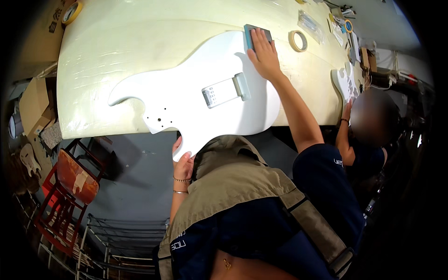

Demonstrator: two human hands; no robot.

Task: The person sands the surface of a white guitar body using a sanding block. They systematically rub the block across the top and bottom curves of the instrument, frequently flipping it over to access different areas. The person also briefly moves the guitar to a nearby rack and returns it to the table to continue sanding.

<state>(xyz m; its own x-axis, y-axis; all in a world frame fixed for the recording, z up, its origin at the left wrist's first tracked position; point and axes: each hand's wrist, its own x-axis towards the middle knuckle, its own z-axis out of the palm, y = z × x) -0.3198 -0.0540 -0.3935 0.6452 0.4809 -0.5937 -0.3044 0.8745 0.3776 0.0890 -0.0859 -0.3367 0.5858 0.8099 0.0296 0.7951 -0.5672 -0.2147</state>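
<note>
A white electric guitar body [182,95] lies with its back up across the near edge of the table. It has a rectangular cavity with metal parts showing inside and several small holes by the neck end. My left hand [183,167] is closed round the tip of the near horn, which juts out past the table edge; some of its fingers are hidden beneath. My right hand [265,56] holds a blue-and-grey sanding block [248,36] against the far right rim of the body, its fingers laid over the block's top.
The table [116,39] has a pale plastic cover. A tape roll [297,41] sits right of the block, near a clear plastic bag [310,25]. At the right, a co-worker [345,135] handles another white guitar body [344,84]. A worn chair [77,177] stands lower left.
</note>
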